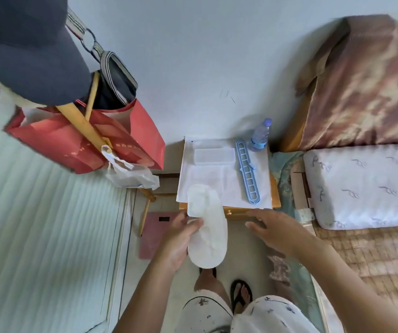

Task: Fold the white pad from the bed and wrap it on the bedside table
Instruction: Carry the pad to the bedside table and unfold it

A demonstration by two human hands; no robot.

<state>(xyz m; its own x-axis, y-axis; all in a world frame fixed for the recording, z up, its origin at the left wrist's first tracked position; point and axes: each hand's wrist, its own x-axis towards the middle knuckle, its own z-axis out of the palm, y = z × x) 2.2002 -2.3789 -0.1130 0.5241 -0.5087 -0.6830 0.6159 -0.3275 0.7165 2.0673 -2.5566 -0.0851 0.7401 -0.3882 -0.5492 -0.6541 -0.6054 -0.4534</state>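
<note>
Bottle on table, prob. back-R

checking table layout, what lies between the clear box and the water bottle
In the head view, the blue slotted hanger lies between the clear box and the water bottle.

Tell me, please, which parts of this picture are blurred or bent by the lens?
Head view: the right hand is smeared by motion; the left hand and white pad look sharper. The wide lens curves the bed and the red bag toward the edges. Light is soft, without glare.
</note>
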